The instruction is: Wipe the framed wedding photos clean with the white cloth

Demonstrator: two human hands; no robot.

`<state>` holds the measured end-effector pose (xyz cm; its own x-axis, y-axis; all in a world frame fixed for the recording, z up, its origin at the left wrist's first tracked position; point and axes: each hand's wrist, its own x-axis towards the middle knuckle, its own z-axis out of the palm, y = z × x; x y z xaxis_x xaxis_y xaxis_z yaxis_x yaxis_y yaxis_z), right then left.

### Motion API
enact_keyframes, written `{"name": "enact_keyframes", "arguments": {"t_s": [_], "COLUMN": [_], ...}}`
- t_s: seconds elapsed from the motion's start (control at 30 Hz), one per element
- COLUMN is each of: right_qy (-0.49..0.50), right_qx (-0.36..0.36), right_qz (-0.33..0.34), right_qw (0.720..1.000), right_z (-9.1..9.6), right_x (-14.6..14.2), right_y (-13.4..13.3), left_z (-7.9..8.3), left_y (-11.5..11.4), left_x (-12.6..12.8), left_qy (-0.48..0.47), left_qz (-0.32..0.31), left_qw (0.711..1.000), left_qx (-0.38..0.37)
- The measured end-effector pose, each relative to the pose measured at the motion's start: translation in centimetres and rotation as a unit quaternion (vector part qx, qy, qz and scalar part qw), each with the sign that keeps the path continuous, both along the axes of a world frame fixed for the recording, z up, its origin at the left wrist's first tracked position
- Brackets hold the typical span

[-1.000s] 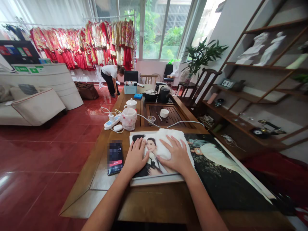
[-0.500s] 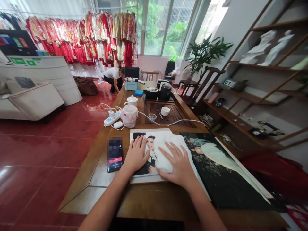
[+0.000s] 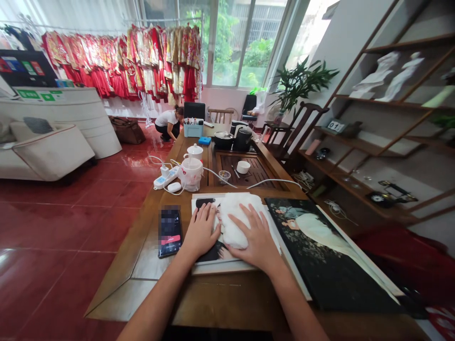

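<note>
My left hand (image 3: 202, 233) lies flat on the left part of a portrait photo print (image 3: 207, 254), its fingers spread. My right hand (image 3: 254, 239) rests with fingers apart on a white fluffy cloth (image 3: 232, 208), pressing it against the same print. Much of the pictured person is hidden under the cloth and my hands. Beneath the print, pale board edges show. To the right lies a large dark photo panel (image 3: 330, 255) showing a figure in a long white dress. A phone (image 3: 169, 232) with a lit screen is left of my left hand.
On the wooden table (image 3: 149, 289) stand a cup (image 3: 191, 173), a power strip (image 3: 166, 177), a small white bowl (image 3: 243, 167) and a kettle (image 3: 243, 138). A white cable (image 3: 273, 180) crosses behind the prints. Another person (image 3: 169, 124) crouches beyond the table's far left side.
My right hand and the white cloth have slid left across the portrait, covering more of the pictured face. My left hand stays in place. The view has shifted slightly.
</note>
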<state>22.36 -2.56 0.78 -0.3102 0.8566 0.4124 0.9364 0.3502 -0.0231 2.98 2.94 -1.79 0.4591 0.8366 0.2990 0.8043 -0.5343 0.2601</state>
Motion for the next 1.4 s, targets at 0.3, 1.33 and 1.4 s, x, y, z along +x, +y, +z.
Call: {"name": "enact_keyframes", "arguments": {"t_s": [0.3, 1.33, 1.4], "right_qy": [-0.030, -0.001, 0.008], "right_qx": [-0.016, -0.050, -0.053], "right_qz": [0.026, 0.057, 0.053], "right_qw": [0.999, 0.997, 0.997], "right_z": [0.3, -0.2, -0.1], "right_x": [0.5, 2.3, 2.3], "right_y": [-3.2, -4.3, -3.1], "left_z": [0.1, 0.1, 0.1], "left_y": [0.0, 0.1, 0.1], "left_x": [0.1, 0.0, 0.0], "left_qy": [-0.001, 0.006, 0.009], "left_qz": [0.004, -0.001, -0.002], "left_qw": [1.000, 1.000, 1.000], "left_qx": [-0.006, -0.010, -0.010]}}
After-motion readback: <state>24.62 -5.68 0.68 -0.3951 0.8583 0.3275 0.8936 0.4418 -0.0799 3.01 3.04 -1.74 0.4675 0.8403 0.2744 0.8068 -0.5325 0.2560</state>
